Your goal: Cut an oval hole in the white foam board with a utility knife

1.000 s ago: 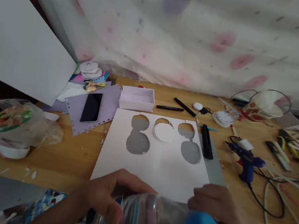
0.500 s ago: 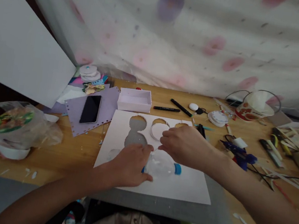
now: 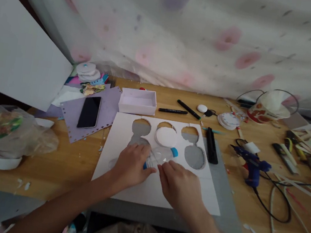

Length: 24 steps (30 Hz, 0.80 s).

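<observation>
A small clear plastic bottle (image 3: 162, 155) with a blue cap lies over a white foam board (image 3: 199, 192) with round cut-outs. Closed around its near-left end is my left hand (image 3: 134, 163), with a second bit of blue showing by the fingers. My right hand (image 3: 180, 183) is pinched close to the bottle's near side. Whatever sits between those fingertips is too small to make out. Just beyond the bottle a white disc (image 3: 166, 137) rests on the board, partly over one of the holes.
A grey mat (image 3: 227, 203) lies under the board. Behind stand a white box (image 3: 137, 102) and black markers (image 3: 172, 111). A phone (image 3: 89, 112) lies on purple sheets at left, near a plastic bag (image 3: 39, 140). At right are a blue glue gun (image 3: 252, 167), cords and a paper tub (image 3: 266, 111).
My right hand has come down from the white disc to the bottle's near side. The bottle has turned, its blue cap now pointing farther away from me. My left hand stays on it.
</observation>
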Each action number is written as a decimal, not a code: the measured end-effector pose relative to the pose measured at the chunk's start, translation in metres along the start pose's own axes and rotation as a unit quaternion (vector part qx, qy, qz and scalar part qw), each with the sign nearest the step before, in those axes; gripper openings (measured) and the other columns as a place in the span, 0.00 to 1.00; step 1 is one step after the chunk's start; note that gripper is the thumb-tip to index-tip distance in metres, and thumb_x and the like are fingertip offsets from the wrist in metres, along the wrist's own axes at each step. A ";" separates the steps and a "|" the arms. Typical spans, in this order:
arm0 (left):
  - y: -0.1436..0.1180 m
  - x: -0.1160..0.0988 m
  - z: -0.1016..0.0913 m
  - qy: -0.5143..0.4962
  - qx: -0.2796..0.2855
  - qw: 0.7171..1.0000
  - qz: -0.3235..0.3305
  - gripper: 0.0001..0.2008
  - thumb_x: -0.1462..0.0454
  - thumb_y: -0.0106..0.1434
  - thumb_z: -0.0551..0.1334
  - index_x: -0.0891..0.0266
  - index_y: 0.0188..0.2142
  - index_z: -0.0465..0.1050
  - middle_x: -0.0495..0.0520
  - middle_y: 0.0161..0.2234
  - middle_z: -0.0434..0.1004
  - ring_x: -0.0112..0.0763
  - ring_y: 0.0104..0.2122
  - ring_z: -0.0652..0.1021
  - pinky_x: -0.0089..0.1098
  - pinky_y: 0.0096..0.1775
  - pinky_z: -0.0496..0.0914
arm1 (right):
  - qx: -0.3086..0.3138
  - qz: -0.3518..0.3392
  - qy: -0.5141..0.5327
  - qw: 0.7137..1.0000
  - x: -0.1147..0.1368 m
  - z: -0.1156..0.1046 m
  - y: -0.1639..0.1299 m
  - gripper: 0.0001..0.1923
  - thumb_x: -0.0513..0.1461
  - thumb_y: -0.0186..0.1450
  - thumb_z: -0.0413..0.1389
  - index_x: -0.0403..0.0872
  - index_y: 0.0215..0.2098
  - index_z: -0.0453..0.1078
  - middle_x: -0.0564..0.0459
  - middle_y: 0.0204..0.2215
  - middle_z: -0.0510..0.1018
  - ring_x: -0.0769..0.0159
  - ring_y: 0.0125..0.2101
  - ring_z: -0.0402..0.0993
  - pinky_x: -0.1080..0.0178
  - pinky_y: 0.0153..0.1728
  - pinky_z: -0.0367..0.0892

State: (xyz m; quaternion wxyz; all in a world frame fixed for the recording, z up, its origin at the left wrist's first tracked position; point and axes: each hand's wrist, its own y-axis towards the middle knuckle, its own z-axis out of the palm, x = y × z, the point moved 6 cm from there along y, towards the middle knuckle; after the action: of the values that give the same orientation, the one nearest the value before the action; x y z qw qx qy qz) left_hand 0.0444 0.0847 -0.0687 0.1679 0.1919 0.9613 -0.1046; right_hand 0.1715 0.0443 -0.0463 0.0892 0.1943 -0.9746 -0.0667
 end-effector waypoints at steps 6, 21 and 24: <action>0.004 0.003 0.001 -0.012 0.011 1.000 -0.001 0.22 0.52 0.60 0.66 0.61 0.48 0.68 0.61 0.44 0.76 0.52 0.47 0.74 0.44 0.46 0.66 | 0.095 0.123 0.139 0.978 -0.006 0.031 -0.017 0.12 0.31 0.69 0.44 0.45 0.37 0.69 0.51 0.31 0.79 0.63 0.28 0.77 0.64 0.23 0.49; 0.008 0.008 -0.014 -0.128 0.050 0.989 -0.058 0.19 0.52 0.58 0.66 0.56 0.44 0.64 0.52 0.39 0.78 0.44 0.40 0.78 0.36 0.38 0.67 | 0.108 0.196 0.365 0.904 -0.017 0.037 -0.025 0.17 0.43 0.70 0.42 0.48 0.30 0.68 0.58 0.17 0.65 0.66 0.19 0.61 0.66 0.24 0.52; 0.002 0.011 -0.017 -0.237 0.027 0.969 -0.059 0.20 0.51 0.55 0.68 0.56 0.41 0.64 0.49 0.37 0.76 0.40 0.39 0.77 0.35 0.41 0.67 | 0.097 0.195 0.386 0.897 -0.014 0.030 -0.025 0.17 0.45 0.70 0.43 0.48 0.30 0.68 0.59 0.16 0.63 0.67 0.19 0.58 0.66 0.23 0.50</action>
State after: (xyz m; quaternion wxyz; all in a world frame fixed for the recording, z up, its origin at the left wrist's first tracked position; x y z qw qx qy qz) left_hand 0.0311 0.0947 -0.0568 0.3795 0.1092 0.9004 -0.1826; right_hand 0.1873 0.0296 -0.0818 0.4500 0.0187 -0.8838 0.1271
